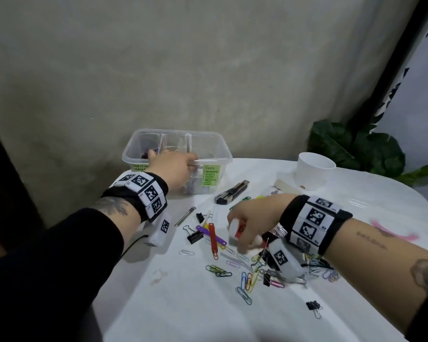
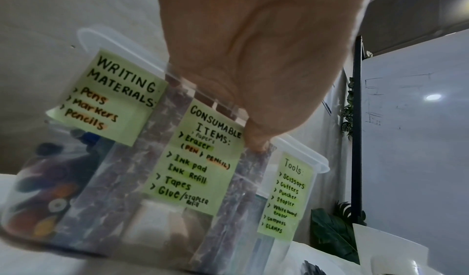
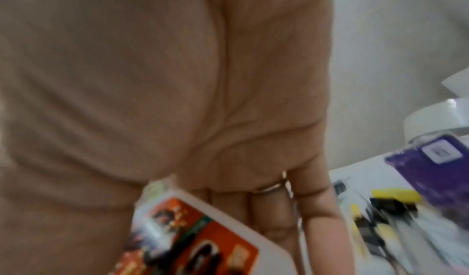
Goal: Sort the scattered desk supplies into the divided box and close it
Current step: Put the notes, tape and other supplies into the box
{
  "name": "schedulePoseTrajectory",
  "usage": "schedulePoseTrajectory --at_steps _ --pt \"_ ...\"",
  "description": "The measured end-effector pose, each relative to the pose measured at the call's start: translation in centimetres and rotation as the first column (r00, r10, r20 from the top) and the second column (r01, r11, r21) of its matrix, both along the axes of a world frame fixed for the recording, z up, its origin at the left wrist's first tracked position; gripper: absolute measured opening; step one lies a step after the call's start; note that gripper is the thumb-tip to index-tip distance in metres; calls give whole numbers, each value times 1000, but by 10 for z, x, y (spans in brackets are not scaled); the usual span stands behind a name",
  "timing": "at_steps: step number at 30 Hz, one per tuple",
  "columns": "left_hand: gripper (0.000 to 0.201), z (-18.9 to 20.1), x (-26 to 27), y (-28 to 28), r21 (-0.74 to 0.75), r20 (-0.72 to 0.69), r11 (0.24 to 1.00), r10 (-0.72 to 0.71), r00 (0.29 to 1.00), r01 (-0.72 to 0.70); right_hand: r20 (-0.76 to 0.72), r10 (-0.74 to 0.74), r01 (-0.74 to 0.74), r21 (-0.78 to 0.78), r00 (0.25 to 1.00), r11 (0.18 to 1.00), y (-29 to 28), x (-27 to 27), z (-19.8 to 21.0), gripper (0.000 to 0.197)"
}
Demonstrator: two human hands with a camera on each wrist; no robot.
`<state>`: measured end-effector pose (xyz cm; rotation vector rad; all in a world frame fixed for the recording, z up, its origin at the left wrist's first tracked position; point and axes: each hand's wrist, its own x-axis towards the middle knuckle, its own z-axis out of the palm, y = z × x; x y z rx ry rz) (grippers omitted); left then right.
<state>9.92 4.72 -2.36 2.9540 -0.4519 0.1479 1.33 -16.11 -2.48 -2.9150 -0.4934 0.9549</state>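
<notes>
White-clothed table (image 1: 188,314): bears everything listed, under both hands.

Clear plastic divided box (image 1: 209,146): open, three compartments, beyond the left hand; green handwritten labels on its near wall read "Writing Materials" (image 2: 111,96), "Consumable Items" (image 2: 195,163) and "Tools" (image 2: 286,197). Coloured pens or markers lie in the compartment left of the hand.

White round cup (image 1: 314,172): upright, beyond the right hand, well apart from it.

Left hand (image 1: 174,170): draped over the box's near rim at the middle compartment; the wrist view shows the thumb pressed against the wall beside the "Consumable Items" label. Fingers reach inside; whether they hold anything cannot be told.

Right hand (image 1: 253,223): lowered among the scattered supplies, fingers curled round a small white bottle with a red-orange label (image 1: 236,230), which sits at table level.

Grey-and-black utility cutter (image 1: 231,192): between the two hands, just beyond the right hand.

Black binder clip (image 1: 194,236): left of the right hand; another black binder clip (image 1: 313,306) nearer the person.

Coloured paper clips (image 1: 247,280): strewn below and left of the right hand.
</notes>
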Motion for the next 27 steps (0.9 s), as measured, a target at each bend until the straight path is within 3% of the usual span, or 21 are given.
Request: schedulePoseTrajectory --at_steps 2,4,6,8,10,13,18,22,25,27 --pt "42 0 2 0 -2 -3 1000 -11 1000 11 51 -73 64 159 996 985 1 8 25 17" --pt "41 -1 3 1 0 -3 1000 -13 1000 13 197 -204 114 392 959 913 1 26 50 25" --pt "39 0 4 1 15 -7 1000 -13 1000 13 179 -430 209 672 885 711 2 51 66 37" --pt "37 0 5 1 19 -22 1000 -16 1000 16 1 -563 317 825 827 467 9 74 73 41" --pt "38 1 5 1 32 -36 999 -19 999 20 -93 -626 402 836 774 374 21 94 76 48" --pt "48 3 8 1 51 -41 999 -16 999 18 -36 -696 457 779 717 430 44 119 72 51" --pt "56 3 8 1 45 -32 999 -6 999 8 252 -638 403 595 727 695 68 159 52 10" --pt "59 6 5 1 47 -39 999 -4 999 6 358 -548 317 533 756 785 72 175 39 15" --pt "63 5 9 2 48 -42 999 -3 999 5 456 -405 304 281 792 910 82 187 27 32" --pt "59 4 12 3 35 -45 999 -6 999 7 538 -291 242 162 791 957 83 189 20 29"
